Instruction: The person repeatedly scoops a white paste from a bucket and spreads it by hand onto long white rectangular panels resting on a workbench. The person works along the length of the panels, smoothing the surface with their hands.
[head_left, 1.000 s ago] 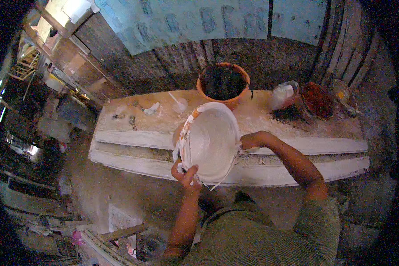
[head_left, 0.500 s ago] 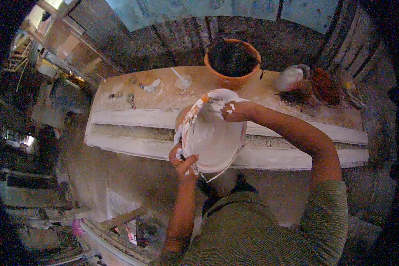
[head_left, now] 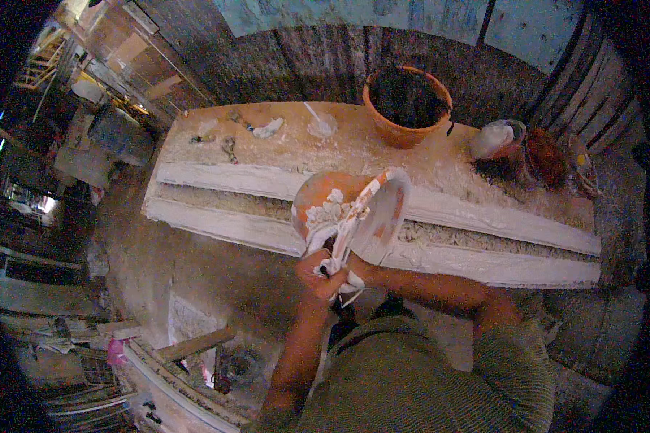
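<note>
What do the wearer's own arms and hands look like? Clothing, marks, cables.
The left forearm and right forearm are bare; no gloves or cables show. The left hand is smeared white in places. The right hand is partly hidden, so its marks are hard to tell. The right sleeve is short, olive-grey, with a fine striped texture.

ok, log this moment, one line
left hand: grips bucket by rim | right hand: at same rim, grip unclear | bucket: tilted, white-smeared | table: orange tub at far edge

Room between tilted bucket (head_left: 345, 189) and orange tub (head_left: 399, 135), clear container (head_left: 495, 140) an obstacle rightward
</note>
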`<state>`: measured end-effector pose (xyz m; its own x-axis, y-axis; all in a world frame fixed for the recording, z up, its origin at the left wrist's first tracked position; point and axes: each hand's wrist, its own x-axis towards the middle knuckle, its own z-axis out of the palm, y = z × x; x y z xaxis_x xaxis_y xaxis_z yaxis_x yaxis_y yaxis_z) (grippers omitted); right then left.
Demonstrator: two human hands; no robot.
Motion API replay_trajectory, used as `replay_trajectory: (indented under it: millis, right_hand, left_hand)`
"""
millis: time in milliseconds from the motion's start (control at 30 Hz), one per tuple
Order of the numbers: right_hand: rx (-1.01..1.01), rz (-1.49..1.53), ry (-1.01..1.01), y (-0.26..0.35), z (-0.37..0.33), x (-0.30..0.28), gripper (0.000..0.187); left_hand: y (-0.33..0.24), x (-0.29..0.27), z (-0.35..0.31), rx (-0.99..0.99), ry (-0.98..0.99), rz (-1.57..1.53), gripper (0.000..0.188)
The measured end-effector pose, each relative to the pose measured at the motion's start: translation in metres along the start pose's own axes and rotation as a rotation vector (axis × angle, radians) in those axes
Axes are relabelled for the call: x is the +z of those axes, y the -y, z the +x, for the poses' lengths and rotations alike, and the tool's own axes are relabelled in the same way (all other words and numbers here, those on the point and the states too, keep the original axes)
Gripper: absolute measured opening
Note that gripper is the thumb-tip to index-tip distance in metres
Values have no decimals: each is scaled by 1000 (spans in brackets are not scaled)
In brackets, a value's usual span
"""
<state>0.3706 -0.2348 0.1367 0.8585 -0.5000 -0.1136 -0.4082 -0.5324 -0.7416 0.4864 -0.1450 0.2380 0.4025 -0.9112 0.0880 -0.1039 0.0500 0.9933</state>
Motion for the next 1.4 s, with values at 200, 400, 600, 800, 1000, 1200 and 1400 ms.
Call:
replay_trajectory:
  millis: [200,400,600,800,1000,1200,1400]
  right_hand:
    - [-126,2351,46,45,39,4,39]
    - [-169,1555,-379,46,49,-16,33]
    - [110,1712,-520,-100,-29,-76,29]
    - [419,1708,-855,-279,-119,-123,27]
    - [600,930,-1296,-406,-72,-88,40]
    - [639,362,-968,-288,64,-50,43]
    - [420,17,-789,-181,97,-85,38]
  left_hand:
    - [24,-7,-15,84,-66,17,22]
    - [106,-27,-19,-84,-374,-470,51]
    - [147,-83,-57,194,-578,-109,37]
    - [158,-155,-127,79,-761,-465,49]
    - [116,-169,-145,21,-857,-464,57]
    - [81,-162,-131,-127,-849,-679,66]
    - [61,-161,-99,-174,-672,-1253,73]
